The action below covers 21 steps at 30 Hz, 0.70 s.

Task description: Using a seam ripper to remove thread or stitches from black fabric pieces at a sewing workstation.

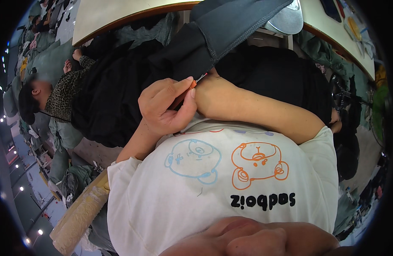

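My left hand (168, 104) is closed, pinching a seam ripper (194, 83) with an orange handle. Its thin metal prong, with a small red tip, points up and right toward the cloth. A dark grey garment (230, 25) with a stitched seam runs from the table down to my hands. My right hand (209, 91) is bent inward just beside the left one. One of its fingertips shows at the garment's lower edge, gripping the cloth there; the other fingers are hidden. More black cloth (111, 94) lies beneath my hands and to the left.
A pale table (132, 15) edged in brown curves along the far side. A shiny metal machine part (286, 19) and a dark phone (331, 9) are at the far right. Another person in a leopard-print top (72, 85) is at the left. A wrapped roll (79, 219) lies at lower left.
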Tool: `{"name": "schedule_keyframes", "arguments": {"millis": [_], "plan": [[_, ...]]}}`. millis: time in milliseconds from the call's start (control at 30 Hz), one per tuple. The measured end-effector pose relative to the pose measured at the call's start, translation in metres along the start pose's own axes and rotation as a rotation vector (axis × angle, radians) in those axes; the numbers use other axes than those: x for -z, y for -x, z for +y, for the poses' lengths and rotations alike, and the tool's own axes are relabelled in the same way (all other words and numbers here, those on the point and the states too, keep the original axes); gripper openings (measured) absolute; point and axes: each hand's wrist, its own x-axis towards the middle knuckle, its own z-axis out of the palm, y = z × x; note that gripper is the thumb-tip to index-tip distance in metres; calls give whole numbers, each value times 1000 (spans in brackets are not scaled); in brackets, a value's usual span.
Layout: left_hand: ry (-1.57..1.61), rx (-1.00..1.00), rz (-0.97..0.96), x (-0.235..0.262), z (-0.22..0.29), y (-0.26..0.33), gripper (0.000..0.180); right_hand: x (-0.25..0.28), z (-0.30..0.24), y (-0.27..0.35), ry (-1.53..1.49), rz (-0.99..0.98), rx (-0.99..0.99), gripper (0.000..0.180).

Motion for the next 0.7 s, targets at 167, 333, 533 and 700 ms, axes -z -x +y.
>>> {"name": "schedule_keyframes", "arguments": {"millis": [167,333,533,700], "plan": [[-2,-38,37,-8,1,-12,23,-11,5,-4,-38,58,-6,41],[-20,-41,21,-14,2,-24,24,8,1,-5,-111,-55,-55,43],[-15,-32,27,-19,6,-34,23,-2,7,-7,-219,34,-37,43],[16,-22,25,-18,10,-38,23,-19,10,-7,-178,109,5,45]]}}
